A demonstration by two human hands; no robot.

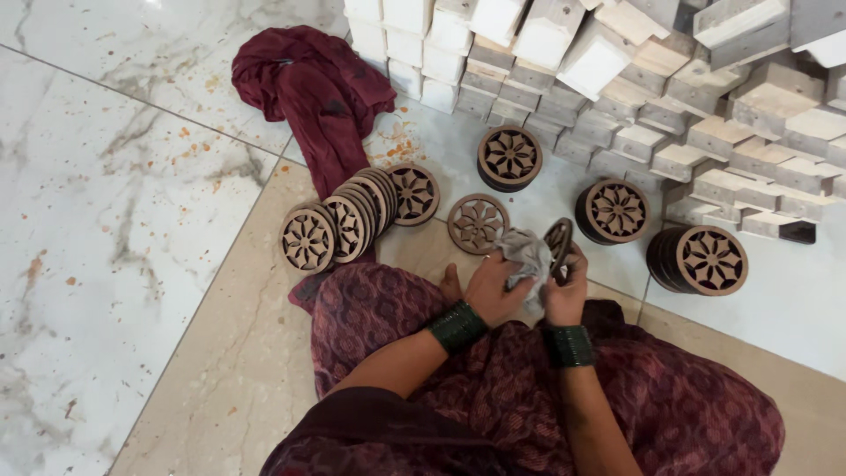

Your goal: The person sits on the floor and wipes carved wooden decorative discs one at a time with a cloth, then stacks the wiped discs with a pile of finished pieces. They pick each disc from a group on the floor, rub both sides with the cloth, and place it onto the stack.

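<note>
My right hand (pixel 564 291) grips a round brown wooden disc (pixel 558 240) with a carved flower cut-out, held on edge above my lap. Against the disc's face my left hand (pixel 492 286) presses a crumpled grey cloth (pixel 529 256). Both wrists wear dark green bangles. I sit on the floor in a dark red patterned garment (pixel 529 388). One flat disc (pixel 477 223) lies on the tiles just beyond my left hand.
A leaning row of several discs (pixel 339 225) stands at the left, below a maroon cloth (pixel 317 92). Three short stacks of discs (pixel 509 157) (pixel 614 211) (pixel 701 259) sit ahead and to the right. White-painted wooden blocks (pixel 670 97) are piled along the back.
</note>
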